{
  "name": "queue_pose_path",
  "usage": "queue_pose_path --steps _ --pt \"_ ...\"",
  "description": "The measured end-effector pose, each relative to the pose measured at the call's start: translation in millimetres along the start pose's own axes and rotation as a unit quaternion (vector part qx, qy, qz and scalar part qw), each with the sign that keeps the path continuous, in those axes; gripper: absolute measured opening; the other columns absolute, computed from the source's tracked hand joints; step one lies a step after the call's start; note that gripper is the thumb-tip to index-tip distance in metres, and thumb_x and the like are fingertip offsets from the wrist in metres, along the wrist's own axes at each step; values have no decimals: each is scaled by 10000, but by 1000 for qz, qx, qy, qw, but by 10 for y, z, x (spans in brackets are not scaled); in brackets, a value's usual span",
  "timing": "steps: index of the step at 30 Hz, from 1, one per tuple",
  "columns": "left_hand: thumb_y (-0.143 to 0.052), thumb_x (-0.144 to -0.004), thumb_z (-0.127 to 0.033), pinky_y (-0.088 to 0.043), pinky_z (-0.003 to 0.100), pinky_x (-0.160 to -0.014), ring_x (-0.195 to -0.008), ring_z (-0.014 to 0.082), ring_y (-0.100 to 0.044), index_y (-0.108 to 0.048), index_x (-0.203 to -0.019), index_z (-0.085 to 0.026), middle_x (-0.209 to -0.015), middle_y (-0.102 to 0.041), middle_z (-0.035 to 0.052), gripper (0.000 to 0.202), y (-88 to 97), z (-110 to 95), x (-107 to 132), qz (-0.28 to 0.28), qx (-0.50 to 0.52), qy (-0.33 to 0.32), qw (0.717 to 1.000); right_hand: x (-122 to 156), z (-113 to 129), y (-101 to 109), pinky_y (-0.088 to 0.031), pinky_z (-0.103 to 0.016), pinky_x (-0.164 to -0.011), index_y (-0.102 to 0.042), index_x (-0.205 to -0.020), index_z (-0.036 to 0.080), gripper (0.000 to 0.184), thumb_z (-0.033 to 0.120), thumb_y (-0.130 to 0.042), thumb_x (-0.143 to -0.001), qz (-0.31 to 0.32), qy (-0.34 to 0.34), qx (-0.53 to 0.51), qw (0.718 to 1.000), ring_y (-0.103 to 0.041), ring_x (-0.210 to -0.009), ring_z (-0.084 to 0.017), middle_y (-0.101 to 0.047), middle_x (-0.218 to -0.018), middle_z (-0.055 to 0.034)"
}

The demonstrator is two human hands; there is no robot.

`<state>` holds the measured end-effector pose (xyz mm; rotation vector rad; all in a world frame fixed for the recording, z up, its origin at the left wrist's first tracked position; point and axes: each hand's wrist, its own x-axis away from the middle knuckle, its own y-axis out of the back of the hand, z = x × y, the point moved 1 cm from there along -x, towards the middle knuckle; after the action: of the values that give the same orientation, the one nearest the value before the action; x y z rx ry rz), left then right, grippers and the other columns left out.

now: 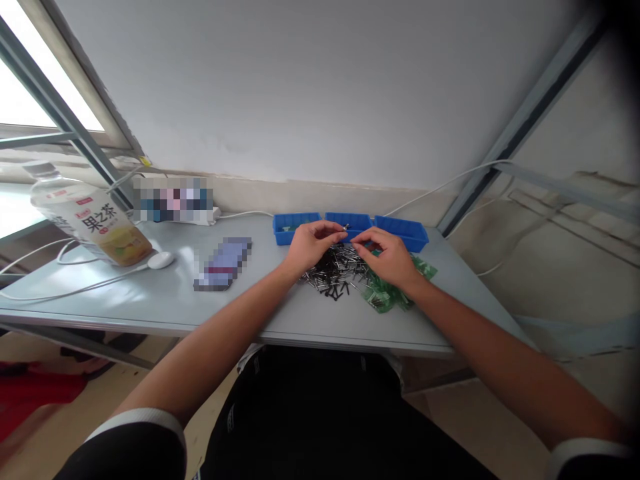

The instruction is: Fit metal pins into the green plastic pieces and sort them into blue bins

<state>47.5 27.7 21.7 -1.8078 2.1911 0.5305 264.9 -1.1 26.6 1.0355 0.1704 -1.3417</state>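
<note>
A loose heap of small black and silver screws (334,270) lies on the grey table. Over its far side, my left hand (315,245) pinches a small screw (345,227) between thumb and index finger. Just to the right, my right hand (387,253) is closed in a pinch, its fingertips near the left ones; what they hold, if anything, is too small to make out. Green plastic bags (383,300) lie under and beside my right hand. Three blue bins stand in a row behind the hands: a left bin (284,238), a middle bin (367,225) and a right bin (415,233).
On the left stand a tilted-looking drink bottle (93,217) and a round white charger (161,260) with its cable. A blurred-out phone-like item (224,265) lies left of my arm. A pixelated box (175,200) sits by the wall. Metal posts frame both sides.
</note>
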Motion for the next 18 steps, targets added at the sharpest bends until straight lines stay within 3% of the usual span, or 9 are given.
queue_pose_path --steps 4,8,15,18 --pt "-826 -852 -382 -583 449 -1076 -1105 241 -774 -741 -1033 -156 -1142 -813 123 302 -23 6 3 15 61 3 998 -4 11 6 -599 -361 -710 -766 -969 239 160 371 -677 -981 3 -3 6 1000 -691 -819 -215 -752 -993 -68" --pt "-794 -886 -412 -603 427 -1016 -1149 257 -766 -700 -1082 -155 -1206 -797 148 337 -31 49 -7 24 77 12 997 -2 2 2 -597 -359 -708 -770 -978 241 161 375 -681 -978 7 -7 3 1000 -694 -817 -213 -754 -1002 -65" --pt "-825 -864 -450 -577 351 -887 -905 186 -739 -776 -998 -173 -1007 -811 82 312 12 26 -18 -3 -46 -10 999 12 -3 -6 -602 -352 -729 -766 -971 233 174 382 -676 -982 0 -13 -1 1000 -697 -838 -213 -749 -987 -64" --pt "-801 -881 -472 -557 338 -856 -868 176 -708 -792 -971 -183 -972 -806 70 303 21 -12 -6 -2 -82 -8 997 15 -34 -20 -610 -343 -749 -746 -1108 232 232 414 -698 -971 -23 -44 -28 998 -711 -894 -221 -752 -1019 -71"
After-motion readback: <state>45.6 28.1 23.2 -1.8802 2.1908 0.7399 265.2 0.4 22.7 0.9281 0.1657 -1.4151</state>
